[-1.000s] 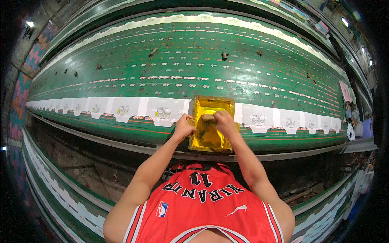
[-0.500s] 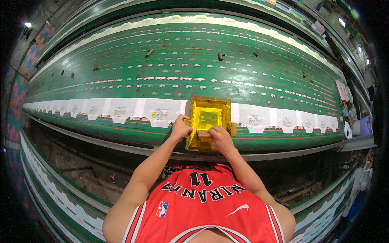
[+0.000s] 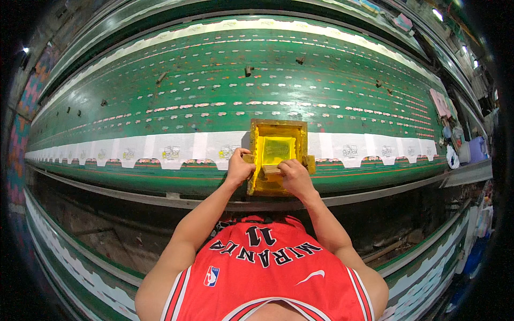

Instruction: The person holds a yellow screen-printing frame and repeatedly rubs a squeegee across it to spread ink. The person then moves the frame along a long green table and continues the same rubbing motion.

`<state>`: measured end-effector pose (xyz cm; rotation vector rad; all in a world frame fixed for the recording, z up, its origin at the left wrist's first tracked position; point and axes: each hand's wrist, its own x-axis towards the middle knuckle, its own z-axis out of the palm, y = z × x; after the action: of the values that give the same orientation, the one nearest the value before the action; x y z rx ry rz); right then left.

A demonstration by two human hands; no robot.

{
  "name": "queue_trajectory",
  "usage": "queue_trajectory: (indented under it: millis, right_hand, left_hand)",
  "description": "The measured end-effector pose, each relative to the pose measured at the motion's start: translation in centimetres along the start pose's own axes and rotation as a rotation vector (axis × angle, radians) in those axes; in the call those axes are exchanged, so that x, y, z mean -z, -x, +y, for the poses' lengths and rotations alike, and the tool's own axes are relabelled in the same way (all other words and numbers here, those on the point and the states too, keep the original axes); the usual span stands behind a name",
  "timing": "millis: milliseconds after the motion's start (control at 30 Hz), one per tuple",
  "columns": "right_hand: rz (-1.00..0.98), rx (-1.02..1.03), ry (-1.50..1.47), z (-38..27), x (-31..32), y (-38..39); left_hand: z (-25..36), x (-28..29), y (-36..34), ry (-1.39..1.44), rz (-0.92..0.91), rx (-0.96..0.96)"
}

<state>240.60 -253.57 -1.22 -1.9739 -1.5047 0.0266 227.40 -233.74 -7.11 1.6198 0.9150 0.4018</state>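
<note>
The tan bar [image 3: 271, 168] has come nearer inside the yellow frame [image 3: 278, 124] since a second ago.
It now lies crosswise in the frame's near half, just nearer than the bright yellow square [image 3: 279, 149], its right end pinched by the right hand [image 3: 296, 177]. The left hand [image 3: 240, 168] has its fingers closed on the left tab [image 3: 248, 158]; a right tab [image 3: 309, 163] juts out opposite. Printed white cloth pieces [image 3: 201, 143] extend left and right along the near side of the green table [image 3: 214, 122].
</note>
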Motion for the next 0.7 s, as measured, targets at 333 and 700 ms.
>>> queue_trajectory:
  millis: [333, 700]
  right_hand:
    - [-0.046, -0.013, -0.025, 7.6, 5.0, 5.0]
    - [-0.072, 0.045, -0.086, 9.2, 4.7, 5.5]
  left_hand:
    - [3.5, -9.1, 2.5, -0.101, 0.026, 0.055]
    - [3.3, -9.3, 1.8, -0.051, 0.012, 0.222]
